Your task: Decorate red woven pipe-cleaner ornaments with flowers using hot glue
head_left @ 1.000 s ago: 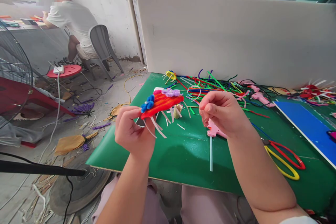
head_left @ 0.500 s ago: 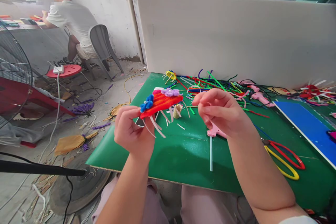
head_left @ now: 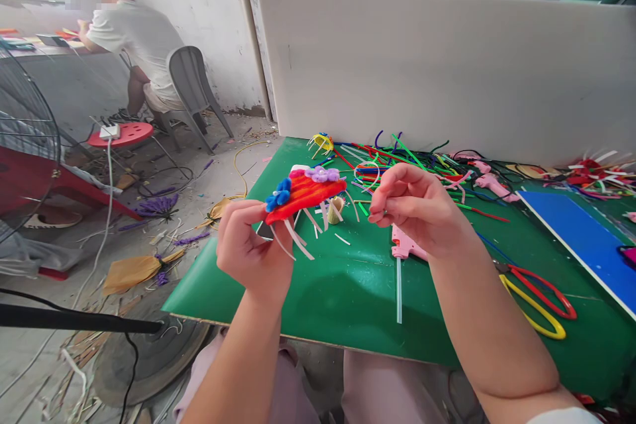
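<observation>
My left hand (head_left: 253, 248) is closed round a red pipe-cleaner piece (head_left: 308, 193) with a blue flower (head_left: 279, 195) and a purple flower (head_left: 322, 174) on it; white strips hang below it. My right hand (head_left: 417, 209) hovers just right of the piece, fingers curled in a pinch on something too small to name. Below that hand, a pink glue gun (head_left: 405, 248) with a clear glue stick lies on the green table (head_left: 358, 298).
Loose pipe cleaners (head_left: 397, 162) are heaped at the back before a white board (head_left: 447, 66). Red and yellow scissors (head_left: 539, 301) and a blue sheet (head_left: 586, 242) lie at right. Another person (head_left: 134, 40) sits far left; a fan (head_left: 24, 139) stands beside me.
My right hand has moved slightly left and up toward the red piece, its fingers loosening from a fist into a pinch. My left hand holds still.
</observation>
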`<control>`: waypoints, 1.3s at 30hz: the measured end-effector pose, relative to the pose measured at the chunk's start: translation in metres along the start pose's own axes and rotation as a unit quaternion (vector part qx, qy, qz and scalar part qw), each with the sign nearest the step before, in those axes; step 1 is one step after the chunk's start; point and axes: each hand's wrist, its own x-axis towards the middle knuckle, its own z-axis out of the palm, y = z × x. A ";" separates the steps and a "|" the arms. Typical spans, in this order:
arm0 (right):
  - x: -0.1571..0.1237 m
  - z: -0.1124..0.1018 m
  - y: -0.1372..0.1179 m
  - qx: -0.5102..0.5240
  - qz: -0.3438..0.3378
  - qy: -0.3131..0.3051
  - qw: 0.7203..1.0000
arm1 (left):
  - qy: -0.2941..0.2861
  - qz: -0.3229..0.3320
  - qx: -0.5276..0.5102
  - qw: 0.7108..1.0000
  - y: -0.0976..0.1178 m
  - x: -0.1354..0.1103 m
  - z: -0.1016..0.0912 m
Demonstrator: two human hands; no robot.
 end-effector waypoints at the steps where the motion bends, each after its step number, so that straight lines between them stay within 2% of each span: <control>1: 0.000 0.001 0.000 -0.003 0.003 0.002 1.000 | 0.001 0.003 -0.002 1.000 0.000 0.000 0.000; 13: 0.001 0.005 0.000 -0.032 0.005 0.029 0.999 | -0.003 -0.008 0.017 1.000 0.001 0.000 0.000; 33: 0.001 0.000 0.003 -0.039 0.001 -0.001 0.999 | 0.000 0.002 -0.011 1.000 0.001 0.000 0.001; 39: 0.002 0.001 0.002 -0.030 -0.029 -0.015 0.999 | -0.006 -0.013 0.004 1.000 0.002 0.000 0.000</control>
